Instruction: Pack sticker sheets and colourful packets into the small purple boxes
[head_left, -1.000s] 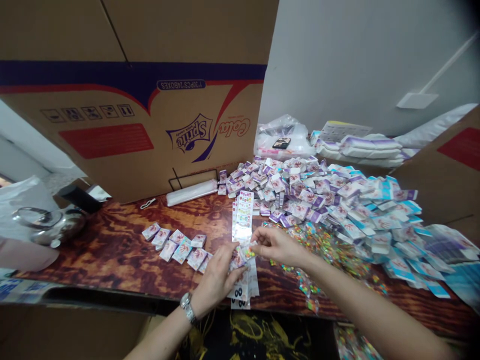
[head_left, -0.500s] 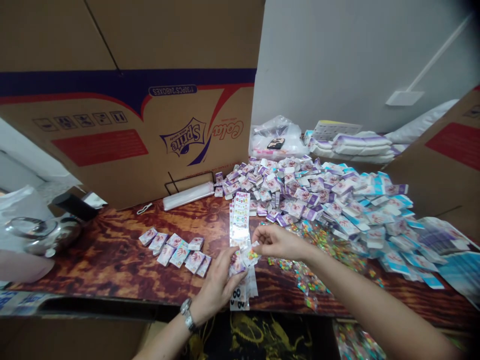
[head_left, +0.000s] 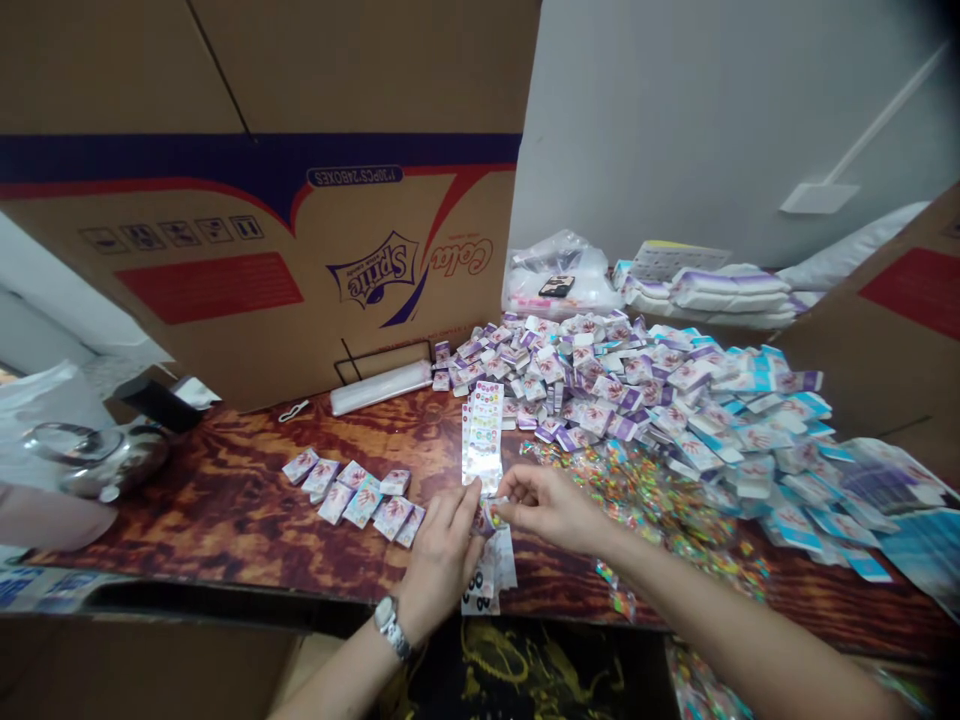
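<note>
My left hand (head_left: 441, 548), with a watch on its wrist, is closed around a small purple-and-white box (head_left: 484, 522), mostly hidden by the fingers. Against the box's near-right end, my right hand (head_left: 551, 508) pinches a small clear packet of colourful candy (head_left: 496, 516). How far the packet sits inside the box cannot be made out. Under both hands lie long sticker strips (head_left: 486, 435), running from back to front of the table. Left of my left hand is a loose group of several small boxes (head_left: 366, 497), mostly purple, one light blue.
A heap of small cartons (head_left: 622, 385) covers the back right, with colourful candy packets (head_left: 675, 510) before it. A large cardboard box (head_left: 285, 230) stands behind at left. A clear plastic bundle (head_left: 381, 388) and a metal kettle (head_left: 112, 455) are also on the table (head_left: 217, 510).
My right hand has brought the candy packet down and left to the box. My left hand has turned over the box, covering more of it. The view has shifted slightly.
</note>
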